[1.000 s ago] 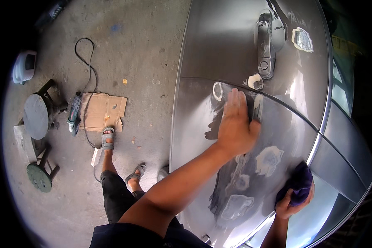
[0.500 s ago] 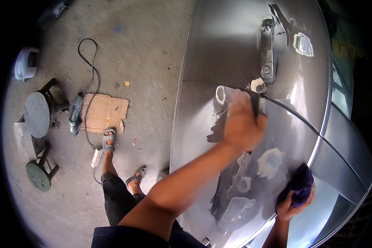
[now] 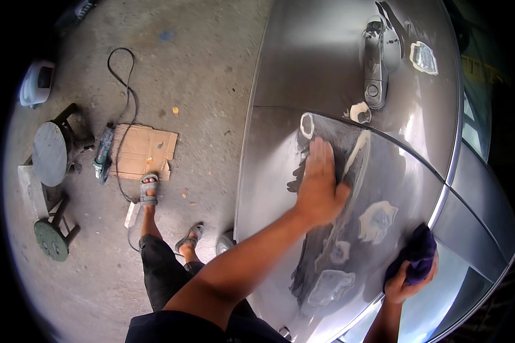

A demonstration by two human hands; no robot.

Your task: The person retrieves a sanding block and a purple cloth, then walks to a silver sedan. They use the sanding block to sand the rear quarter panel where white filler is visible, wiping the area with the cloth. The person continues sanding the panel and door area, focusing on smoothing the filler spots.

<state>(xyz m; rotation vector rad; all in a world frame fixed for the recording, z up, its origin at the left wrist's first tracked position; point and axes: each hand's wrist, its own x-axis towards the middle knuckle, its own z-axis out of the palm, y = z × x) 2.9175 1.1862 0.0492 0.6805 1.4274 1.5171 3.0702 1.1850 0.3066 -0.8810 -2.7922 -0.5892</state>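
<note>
My left hand point(image 3: 321, 191) lies flat on the grey car door panel point(image 3: 269, 171), fingers stretched out and pointing away from me. Beneath and around it are dark sanded patches, and a pale filler streak point(image 3: 357, 150) runs along its right side. Whether anything thin is under the palm is hidden. At the window edge, my right hand point(image 3: 405, 286) is closed round a bunched purple cloth point(image 3: 416, 254). Between the hands lies an irregular cream filler patch point(image 3: 377, 222), with another, greyish filler patch point(image 3: 331, 287) closer to me.
A door handle point(image 3: 374, 68) juts out farther along the car. On the concrete floor to the left, a corded angle grinder point(image 3: 103, 154) lies beside flattened cardboard point(image 3: 146, 150). Round-topped stools point(image 3: 50, 154) and a white jug point(image 3: 35, 84) are at far left.
The left hand has slid toward me and slightly left over the panel, uncovering more of the pale streak. The right hand and purple cloth stay in nearly the same place.
</note>
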